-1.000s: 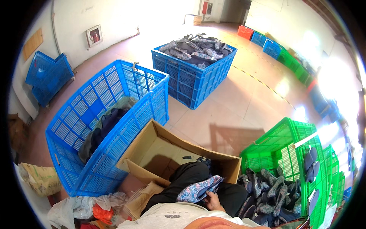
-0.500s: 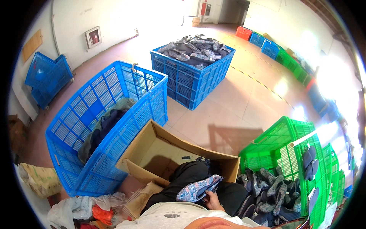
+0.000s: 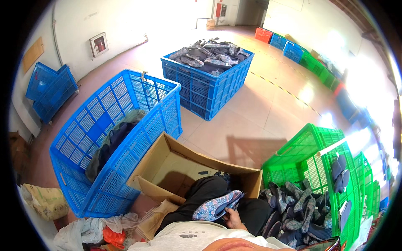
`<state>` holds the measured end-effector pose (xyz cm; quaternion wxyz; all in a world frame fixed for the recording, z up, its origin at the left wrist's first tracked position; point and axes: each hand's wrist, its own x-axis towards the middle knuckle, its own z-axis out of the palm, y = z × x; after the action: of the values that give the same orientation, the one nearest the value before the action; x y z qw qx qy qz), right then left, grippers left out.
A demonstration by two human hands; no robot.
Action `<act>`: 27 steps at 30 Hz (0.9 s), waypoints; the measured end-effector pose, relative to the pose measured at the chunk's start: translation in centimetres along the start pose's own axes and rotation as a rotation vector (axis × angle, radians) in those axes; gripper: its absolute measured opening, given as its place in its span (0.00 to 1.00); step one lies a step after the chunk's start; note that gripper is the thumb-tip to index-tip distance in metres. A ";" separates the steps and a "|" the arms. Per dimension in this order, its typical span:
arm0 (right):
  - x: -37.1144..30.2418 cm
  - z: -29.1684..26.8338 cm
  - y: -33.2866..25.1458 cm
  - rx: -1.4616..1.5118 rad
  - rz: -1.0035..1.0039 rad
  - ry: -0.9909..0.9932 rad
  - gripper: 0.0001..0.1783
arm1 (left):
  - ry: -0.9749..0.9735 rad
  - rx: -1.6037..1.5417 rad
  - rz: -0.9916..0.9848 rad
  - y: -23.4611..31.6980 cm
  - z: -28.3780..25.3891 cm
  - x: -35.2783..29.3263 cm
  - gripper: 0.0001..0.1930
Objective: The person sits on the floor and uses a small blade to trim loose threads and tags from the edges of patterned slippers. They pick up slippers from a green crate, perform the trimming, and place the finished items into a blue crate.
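One hand (image 3: 233,217), probably the right, has its fingers clamped on a soft, light flowery slipper (image 3: 217,206) by its edge.

An open cardboard box (image 3: 184,167) lies on the tiled floor (image 3: 251,108), beside a big blue crate (image 3: 113,138) holding dark clothes. A second blue crate (image 3: 207,73) stands farther off, heaped with footwear. Folded blue crates (image 3: 50,90) lean against the wall, and a yellowish sack (image 3: 44,201) sits at the left.
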<state>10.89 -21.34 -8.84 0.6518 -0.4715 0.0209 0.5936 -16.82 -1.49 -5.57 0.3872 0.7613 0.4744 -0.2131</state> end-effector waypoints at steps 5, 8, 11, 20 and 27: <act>0.4 -0.5 0.4 -0.007 0.004 0.043 0.07 | 0.002 0.004 -0.001 0.0 0.1 -0.1 0.19; 0.1 0.0 0.2 -0.025 0.005 0.039 0.08 | 0.004 0.008 -0.006 -0.2 0.0 -0.2 0.19; -0.3 0.6 -0.2 -0.034 -0.002 0.036 0.08 | 0.002 0.002 -0.006 -0.2 0.0 -0.3 0.19; 0.6 -1.2 0.6 -0.009 0.024 0.012 0.11 | 0.004 0.006 -0.002 0.0 0.1 -0.6 0.18; 0.2 -0.2 0.1 -0.013 -0.010 -0.007 0.10 | 0.001 0.010 -0.005 0.0 0.3 -0.4 0.18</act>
<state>10.99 -21.35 -9.08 0.6518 -0.4735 0.0124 0.5923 -17.00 -1.93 -5.43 0.3826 0.7621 0.4756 -0.2160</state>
